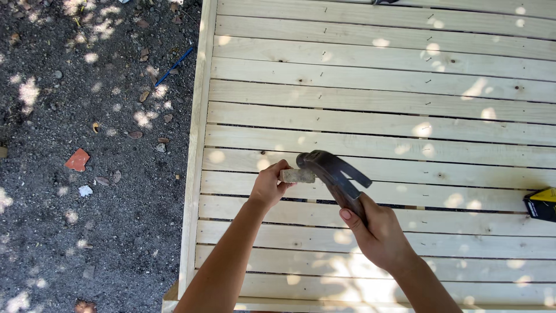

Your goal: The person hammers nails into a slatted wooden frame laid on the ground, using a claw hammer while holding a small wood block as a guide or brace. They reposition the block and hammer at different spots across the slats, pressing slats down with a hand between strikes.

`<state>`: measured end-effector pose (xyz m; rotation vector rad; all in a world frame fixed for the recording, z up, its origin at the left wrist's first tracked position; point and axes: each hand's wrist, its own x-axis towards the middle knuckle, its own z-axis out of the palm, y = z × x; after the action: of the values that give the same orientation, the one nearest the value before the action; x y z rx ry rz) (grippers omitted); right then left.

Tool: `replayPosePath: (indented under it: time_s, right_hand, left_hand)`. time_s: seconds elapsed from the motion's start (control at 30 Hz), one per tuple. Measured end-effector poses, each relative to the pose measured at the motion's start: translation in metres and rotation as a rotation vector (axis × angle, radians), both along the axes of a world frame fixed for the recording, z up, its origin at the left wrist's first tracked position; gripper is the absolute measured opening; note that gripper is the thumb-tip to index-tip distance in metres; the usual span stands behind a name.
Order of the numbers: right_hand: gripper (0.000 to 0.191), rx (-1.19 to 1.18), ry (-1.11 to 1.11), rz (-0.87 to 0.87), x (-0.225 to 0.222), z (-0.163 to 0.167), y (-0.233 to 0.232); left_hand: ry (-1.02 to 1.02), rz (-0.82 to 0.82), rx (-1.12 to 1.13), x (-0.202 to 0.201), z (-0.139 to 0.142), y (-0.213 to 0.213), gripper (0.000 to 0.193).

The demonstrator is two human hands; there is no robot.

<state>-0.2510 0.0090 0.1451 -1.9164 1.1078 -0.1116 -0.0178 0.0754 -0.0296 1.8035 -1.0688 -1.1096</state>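
Your claw hammer (331,171) lay slantwise over the slatted wooden panel (376,104), its long axis running from your grip at the near right up to the head at the far left. The striking face pointed left and met the end of a small wooden block (297,175); the claw pointed right. Your right hand (376,232) was closed around the handle close below the head. Your left hand (269,185) pinched the block's left end between fingers and thumb, holding it level, its length running left to right, over a gap between two slats. Rows of small nails ran across the pale boards. At the right edge of the panel sat a yellow and black box (543,203), its contents not visible. Left of the panel lay dark gravelly ground (87,174) with a reddish shard (77,159).
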Motion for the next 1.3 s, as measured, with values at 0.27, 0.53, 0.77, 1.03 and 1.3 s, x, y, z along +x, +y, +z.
replayPosePath:
  time_s: [0.27, 0.53, 0.77, 1.03, 1.3]
  right_hand:
    - [0.032, -0.007, -0.012, 0.014, -0.003, -0.01, 0.002]
    - [0.028, 0.042, -0.394, 0.036, -0.004, -0.001, 0.017]
    - [0.032, 0.087, 0.079, -0.044, -0.026, -0.014, 0.023]
    - [0.03, 0.09, 0.047, -0.055, -0.011, -0.021, 0.038]
    - [0.031, 0.36, -0.549, -0.285, -0.032, -0.02, 0.049]
  left_hand:
    - [-0.037, -0.017, 0.025, 0.005, 0.002, -0.003, 0.025]
    - [-0.018, -0.001, 0.088, 0.003, 0.0, -0.001, 0.024]
    - [-0.065, -0.025, 0.106, 0.001, 0.0, 0.0, 0.028]
    - [-0.01, -0.017, 0.107, 0.001, -0.001, 0.001, 0.026]
    - [-0.039, 0.021, 0.125, -0.004, 0.001, 0.002, 0.03]
